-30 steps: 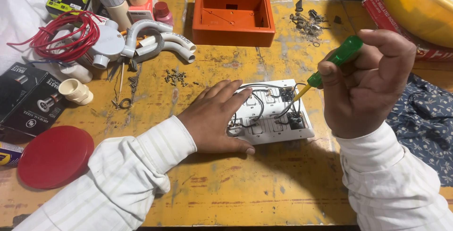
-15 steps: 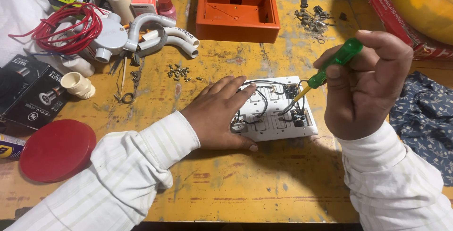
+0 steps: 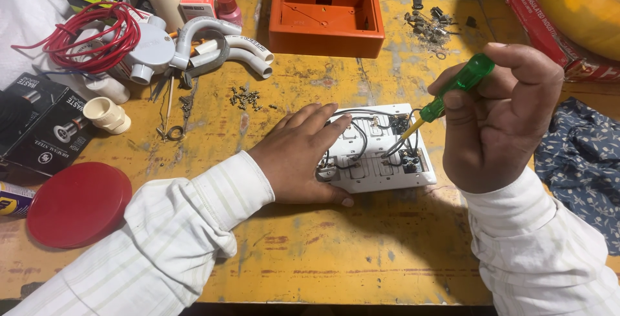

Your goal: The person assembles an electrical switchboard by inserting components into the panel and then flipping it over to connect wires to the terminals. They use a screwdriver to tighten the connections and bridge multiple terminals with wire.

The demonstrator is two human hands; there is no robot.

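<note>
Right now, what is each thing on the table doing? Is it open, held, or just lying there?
Left hand: flat, pressing on the switch plate.
Right hand: closed around the green screwdriver.
Green screwdriver: tilted, tip down among the wiring.
Switch plate: lying back side up, wires showing.
Orange box: open, no lid.
Red lid: lying flat.
Red wire: coiled.
Screws: scattered loose.

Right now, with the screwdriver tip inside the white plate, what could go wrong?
The tip of the green-handled screwdriver in the right hand may slip off its terminal and nick the thin black wires beside it. The left hand presses only the left side of the white switch plate, so the plate might tilt or slide on the yellow table.
</note>
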